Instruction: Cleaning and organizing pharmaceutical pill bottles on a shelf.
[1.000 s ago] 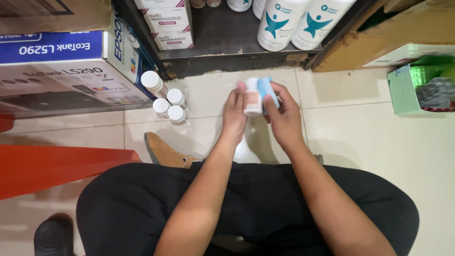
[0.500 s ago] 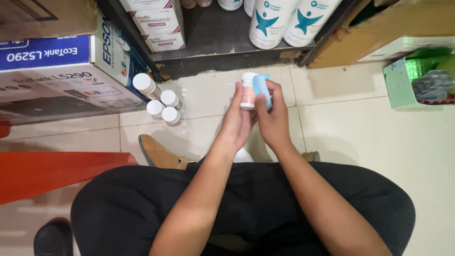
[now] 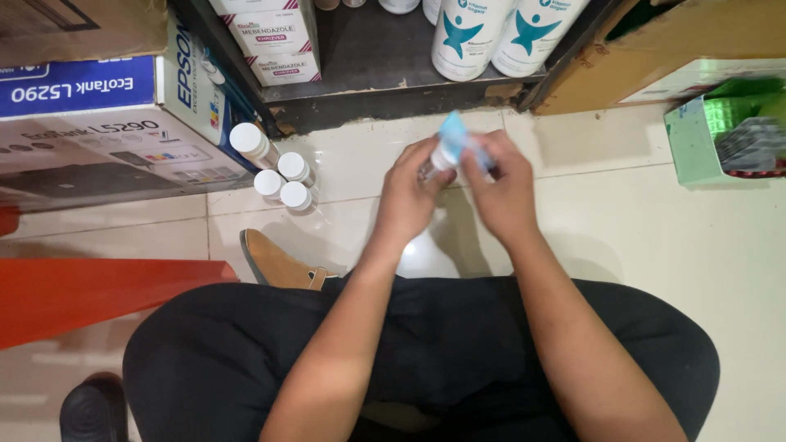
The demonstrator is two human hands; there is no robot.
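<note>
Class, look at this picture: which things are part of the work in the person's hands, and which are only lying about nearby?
In hand:
left hand
right hand
small white bottle
blue wrap

Lying about:
four white-capped bottles on the floor
printer box
big white bottles on the shelf
green box
tan shoe

- This is looking like a pharmacy stockroom or shop back area; medicine cartons (image 3: 274, 37) are sitting on a dark low shelf (image 3: 385, 90) beyond the left hand (image 3: 409, 196)
- Large white bottles (image 3: 491, 33) are standing just above the hands; small white-capped bottles (image 3: 274, 168) are waiting on the tiled floor (image 3: 655, 245) to the left
- A printer carton (image 3: 106, 135) is lying further left; a green box of blister packs (image 3: 729, 135) is sitting off to the right of the right hand (image 3: 503, 196)
</note>
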